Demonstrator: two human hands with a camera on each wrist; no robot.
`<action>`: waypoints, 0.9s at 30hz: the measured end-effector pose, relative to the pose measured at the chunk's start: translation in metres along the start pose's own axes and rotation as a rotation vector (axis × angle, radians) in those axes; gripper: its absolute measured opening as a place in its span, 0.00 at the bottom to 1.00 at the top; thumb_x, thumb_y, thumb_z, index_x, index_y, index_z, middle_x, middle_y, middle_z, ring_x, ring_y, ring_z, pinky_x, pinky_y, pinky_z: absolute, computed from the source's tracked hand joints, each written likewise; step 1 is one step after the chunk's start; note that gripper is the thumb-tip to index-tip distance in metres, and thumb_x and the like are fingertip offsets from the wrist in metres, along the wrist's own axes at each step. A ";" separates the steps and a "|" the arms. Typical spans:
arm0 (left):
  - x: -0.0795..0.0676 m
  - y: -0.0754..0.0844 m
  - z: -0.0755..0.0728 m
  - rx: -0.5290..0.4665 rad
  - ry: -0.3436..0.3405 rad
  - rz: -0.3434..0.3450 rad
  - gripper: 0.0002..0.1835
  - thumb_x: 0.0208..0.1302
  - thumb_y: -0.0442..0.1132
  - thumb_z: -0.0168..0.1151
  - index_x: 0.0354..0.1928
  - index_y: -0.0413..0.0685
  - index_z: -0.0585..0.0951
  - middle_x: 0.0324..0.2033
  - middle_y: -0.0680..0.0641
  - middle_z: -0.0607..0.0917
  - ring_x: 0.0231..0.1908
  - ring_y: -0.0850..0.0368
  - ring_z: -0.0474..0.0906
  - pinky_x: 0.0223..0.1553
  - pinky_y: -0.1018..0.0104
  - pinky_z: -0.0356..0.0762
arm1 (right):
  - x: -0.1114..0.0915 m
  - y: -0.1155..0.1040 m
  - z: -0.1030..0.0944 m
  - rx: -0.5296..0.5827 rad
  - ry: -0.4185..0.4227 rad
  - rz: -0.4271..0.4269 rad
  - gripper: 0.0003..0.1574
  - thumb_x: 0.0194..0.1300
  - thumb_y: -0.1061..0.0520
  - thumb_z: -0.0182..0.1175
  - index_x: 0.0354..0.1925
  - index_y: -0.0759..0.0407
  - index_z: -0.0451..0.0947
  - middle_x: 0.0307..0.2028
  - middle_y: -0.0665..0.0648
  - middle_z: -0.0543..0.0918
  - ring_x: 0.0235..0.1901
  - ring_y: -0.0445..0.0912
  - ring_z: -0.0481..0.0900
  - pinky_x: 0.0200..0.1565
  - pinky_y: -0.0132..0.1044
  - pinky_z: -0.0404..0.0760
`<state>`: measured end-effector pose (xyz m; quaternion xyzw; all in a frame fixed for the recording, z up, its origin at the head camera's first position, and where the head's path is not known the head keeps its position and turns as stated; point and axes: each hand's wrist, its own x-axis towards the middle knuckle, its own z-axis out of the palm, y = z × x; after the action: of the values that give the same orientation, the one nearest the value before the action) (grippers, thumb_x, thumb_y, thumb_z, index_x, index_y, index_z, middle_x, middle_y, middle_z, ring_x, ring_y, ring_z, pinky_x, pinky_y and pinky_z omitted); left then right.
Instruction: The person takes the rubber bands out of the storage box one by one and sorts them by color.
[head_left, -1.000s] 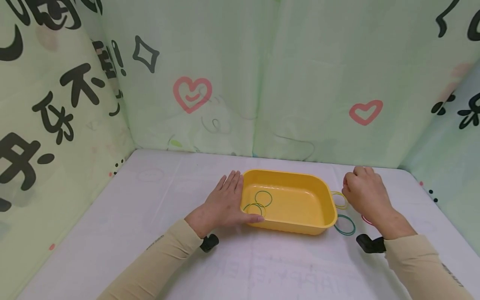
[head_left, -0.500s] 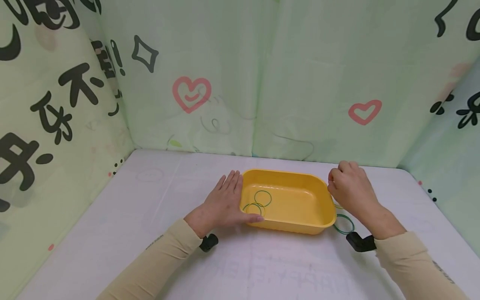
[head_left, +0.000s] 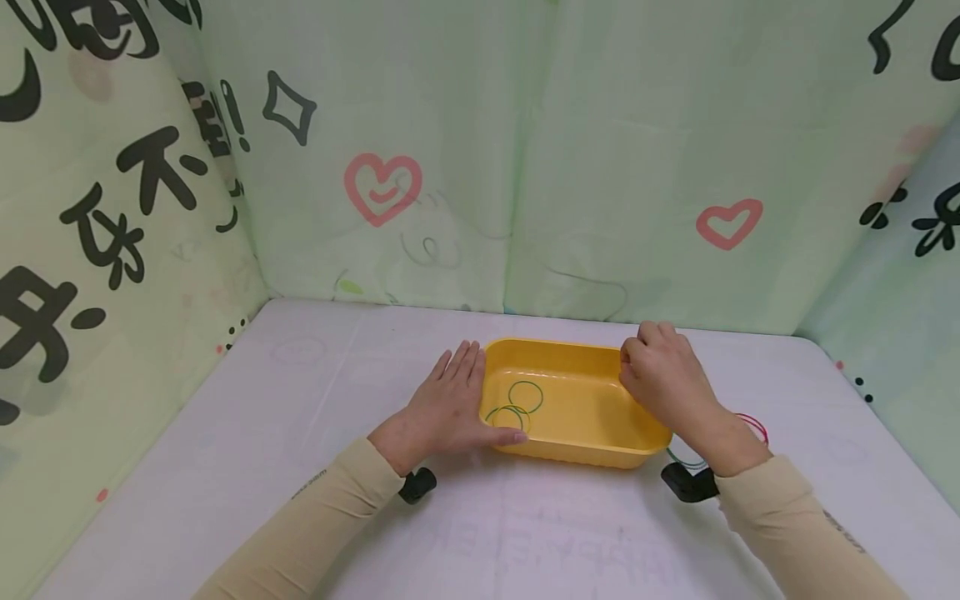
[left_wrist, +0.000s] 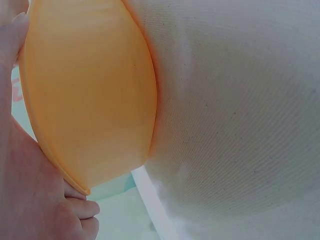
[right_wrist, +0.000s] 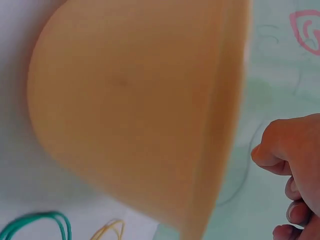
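A yellow plastic tray (head_left: 592, 421) stands on the white table. My left hand (head_left: 453, 412) rests against its left end, fingers straight along the side and thumb over the front rim. Thin rubber bands, green (head_left: 527, 382) and yellow (head_left: 525, 410), lie in the tray's left part. Over the tray's right end is my right hand (head_left: 667, 375), fingers curled and thumb against the index finger. I cannot tell whether it pinches anything. Right of the tray lie red bands (head_left: 763, 429), and green bands (right_wrist: 62, 217) and yellow bands (right_wrist: 102, 231) show in the right wrist view.
Black wrist cameras (head_left: 690, 483) sit under both wrists. A pale green curtain (head_left: 585, 167) with printed hearts and characters encloses the table (head_left: 360, 533) at the back and sides.
My right hand has moved left from beside the bands to over the tray's right end, fingers curled throughout. The red bands show again past the wrist. My left hand and the tray stay put.
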<state>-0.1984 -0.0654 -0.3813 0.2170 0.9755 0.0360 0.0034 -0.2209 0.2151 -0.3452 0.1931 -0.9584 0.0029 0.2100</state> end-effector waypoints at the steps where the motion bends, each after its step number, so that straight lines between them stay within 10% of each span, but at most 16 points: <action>1: 0.000 0.000 0.000 -0.001 -0.001 0.000 0.69 0.34 0.87 0.25 0.69 0.38 0.41 0.70 0.40 0.43 0.70 0.49 0.35 0.69 0.54 0.38 | 0.001 -0.002 0.001 0.004 -0.003 -0.001 0.06 0.49 0.62 0.62 0.27 0.64 0.78 0.24 0.55 0.67 0.30 0.49 0.61 0.31 0.36 0.60; 27: 0.002 0.000 0.000 0.027 -0.031 -0.016 0.71 0.31 0.88 0.22 0.69 0.38 0.40 0.70 0.41 0.42 0.70 0.49 0.34 0.68 0.54 0.38 | 0.013 -0.038 0.013 0.060 0.050 -0.141 0.07 0.47 0.62 0.63 0.21 0.60 0.74 0.22 0.53 0.65 0.27 0.49 0.61 0.29 0.36 0.60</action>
<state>-0.2000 -0.0649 -0.3809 0.2099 0.9774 0.0195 0.0158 -0.2226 0.1738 -0.3552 0.2660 -0.9364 0.0215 0.2277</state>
